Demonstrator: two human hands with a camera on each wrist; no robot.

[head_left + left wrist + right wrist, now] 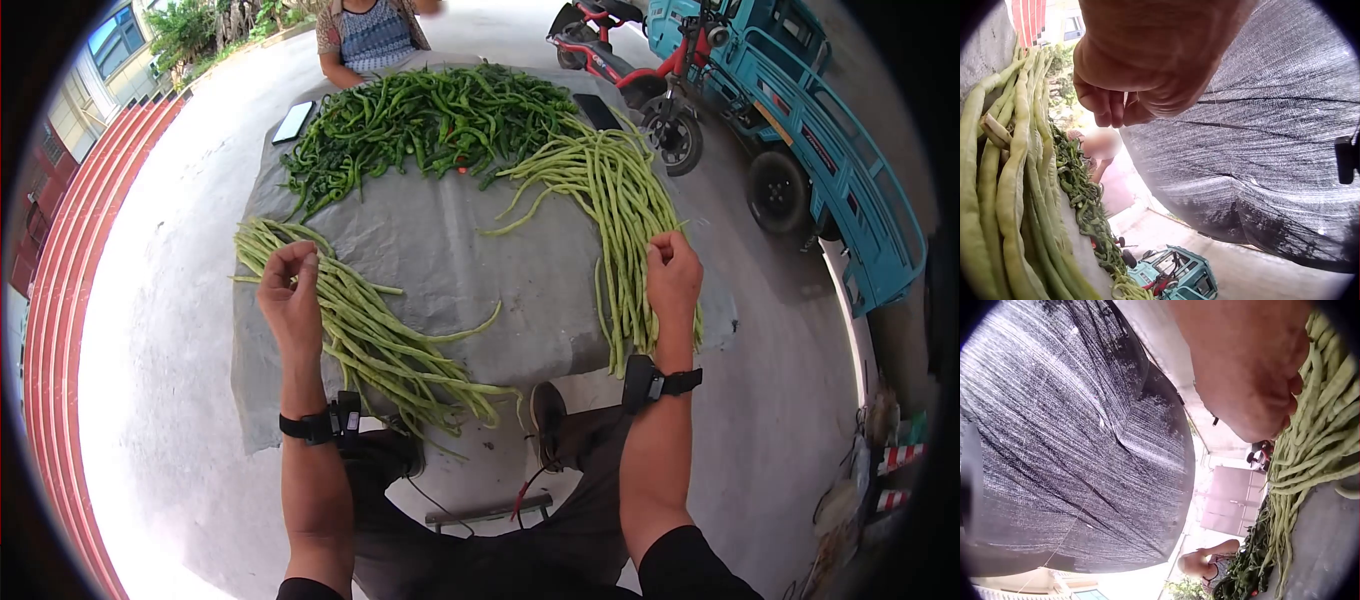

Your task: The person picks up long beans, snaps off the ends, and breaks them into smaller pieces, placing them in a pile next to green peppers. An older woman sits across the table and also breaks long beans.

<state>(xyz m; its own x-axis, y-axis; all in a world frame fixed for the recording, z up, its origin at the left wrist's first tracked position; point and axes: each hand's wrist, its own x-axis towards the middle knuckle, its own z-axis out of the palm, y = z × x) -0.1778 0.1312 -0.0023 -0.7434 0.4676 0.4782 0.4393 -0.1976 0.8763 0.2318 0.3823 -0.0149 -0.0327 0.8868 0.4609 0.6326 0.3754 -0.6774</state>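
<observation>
On a grey cloth (440,260) spread over a low table, two bundles of long beans lie with a hand at each. At the near left bundle of long beans (380,345), the left hand (290,300) has its fingers curled in, thumb and fingertips meeting at the top; the left wrist view shows the fingers (1110,109) bent tight against the palm, and whether a bean end is pinched between them I cannot tell. That bundle runs from the hand down toward the cloth's near edge, just beside the wrist.

The right hand (672,280) sits on the right bundle of long beans (625,230), fingers curled down into the strands and gripping them near the bundle's lower part. The right wrist view shows the knuckles pressed against the pale green pods (1316,444).

Farther back on the cloth lies a heap of green peppers (430,120), touching the top of the right bundle. A phone (293,122) rests at the far left corner. Behind the table sits another person (370,35), and a blue cart (800,110) and a red scooter (625,60) stand to the right.
</observation>
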